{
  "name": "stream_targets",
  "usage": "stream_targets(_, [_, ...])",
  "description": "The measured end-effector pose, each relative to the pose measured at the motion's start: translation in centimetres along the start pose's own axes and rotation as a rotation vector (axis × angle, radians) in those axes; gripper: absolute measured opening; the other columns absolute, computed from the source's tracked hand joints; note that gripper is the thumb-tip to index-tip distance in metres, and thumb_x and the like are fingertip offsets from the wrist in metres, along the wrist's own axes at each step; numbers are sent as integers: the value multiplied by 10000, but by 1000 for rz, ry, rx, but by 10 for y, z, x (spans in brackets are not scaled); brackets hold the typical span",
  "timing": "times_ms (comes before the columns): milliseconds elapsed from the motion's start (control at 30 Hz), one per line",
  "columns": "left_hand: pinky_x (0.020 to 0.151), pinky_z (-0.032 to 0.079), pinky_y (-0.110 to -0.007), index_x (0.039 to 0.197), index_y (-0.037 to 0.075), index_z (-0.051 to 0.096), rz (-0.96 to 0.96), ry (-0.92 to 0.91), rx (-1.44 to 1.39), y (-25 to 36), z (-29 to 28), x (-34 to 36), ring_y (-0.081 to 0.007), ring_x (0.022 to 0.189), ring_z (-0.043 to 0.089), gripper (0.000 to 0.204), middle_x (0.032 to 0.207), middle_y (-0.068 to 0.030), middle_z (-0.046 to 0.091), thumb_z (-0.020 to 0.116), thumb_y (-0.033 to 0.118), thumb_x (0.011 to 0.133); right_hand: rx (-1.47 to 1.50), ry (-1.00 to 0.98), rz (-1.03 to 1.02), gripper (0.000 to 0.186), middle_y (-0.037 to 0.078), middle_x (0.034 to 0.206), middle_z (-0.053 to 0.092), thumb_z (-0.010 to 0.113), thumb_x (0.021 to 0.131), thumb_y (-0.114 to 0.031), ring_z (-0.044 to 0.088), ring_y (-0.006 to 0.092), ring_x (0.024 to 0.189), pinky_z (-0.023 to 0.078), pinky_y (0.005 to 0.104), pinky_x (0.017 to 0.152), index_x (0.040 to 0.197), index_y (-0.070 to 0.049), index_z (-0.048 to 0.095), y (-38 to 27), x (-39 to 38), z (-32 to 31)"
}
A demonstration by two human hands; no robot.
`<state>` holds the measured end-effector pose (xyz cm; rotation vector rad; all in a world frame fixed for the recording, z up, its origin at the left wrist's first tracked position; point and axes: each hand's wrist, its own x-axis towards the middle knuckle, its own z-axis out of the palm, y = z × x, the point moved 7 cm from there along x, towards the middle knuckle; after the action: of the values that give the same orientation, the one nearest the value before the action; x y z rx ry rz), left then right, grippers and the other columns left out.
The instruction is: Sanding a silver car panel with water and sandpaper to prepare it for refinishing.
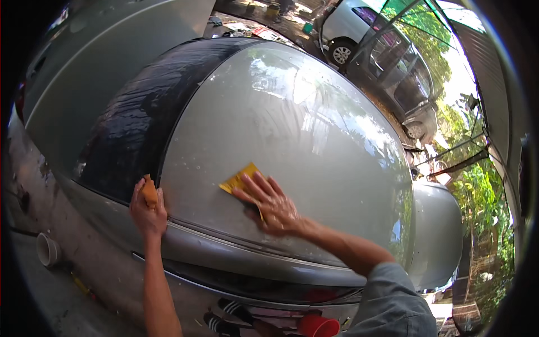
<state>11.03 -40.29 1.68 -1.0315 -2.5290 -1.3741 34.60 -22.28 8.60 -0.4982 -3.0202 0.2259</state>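
My left hand [147, 205] grips an orange sponge-like piece [149, 191] at the edge of the silver car roof [303, 146], beside the dark glass panel [123, 129]. My right hand [268, 206] presses a yellow sheet [236, 181] against the roof, fingers extended over it, with part of the sheet hidden beneath them. The roof looks wet and streaked, with bright reflections.
A white container [49, 248] lies on the ground at lower left. A red bucket [320, 326] and striped footwear [230, 308] are below the car's side. Parked vehicles [393, 67] stand beyond the roof at upper right, among plants [480, 213] and metal poles.
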Motion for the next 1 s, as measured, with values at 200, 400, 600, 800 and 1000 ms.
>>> stream_targets(200, [898,494,-404,1113,20,658,-15,85,-194,-3,32,1,-337,1023,661,347,1110,-164,680,635,300,908,-177,176,308,548,170,1564,300,393,999,-388,241,404,1445,154,533,1189,1494,-156,359,84,124,24])
stream_targets(400, [1007,428,-491,1095,38,644,-67,70,31,-8,10,3,-339,1073,635,346,1140,-135,672,602,335,923,-83,41,-10,530,160,1535,348,479,953,-289,309,416,1406,241,592,1137,1463,-154,421,-21,33,15])
stream_targets(600, [1042,391,-532,1178,53,629,-100,11,14,-9,25,5,-335,1099,624,388,1201,-113,654,591,345,925,-33,235,73,492,190,1507,385,522,929,-251,316,409,1406,239,534,1159,1397,-101,500,13,105,15])
stream_targets(800, [1036,395,-516,1154,57,624,-105,35,-64,0,10,7,-329,1055,634,351,1123,-115,671,591,316,920,-114,31,25,548,170,1554,318,508,921,-247,321,416,1410,238,566,1151,1462,-217,433,13,38,9])
stream_targets(1000, [901,457,-462,1062,40,612,-127,16,-128,2,11,5,-354,941,640,286,1009,-137,667,597,287,917,-103,79,133,609,164,1570,283,440,976,-361,264,359,1444,194,534,1178,1474,-20,358,83,105,3])
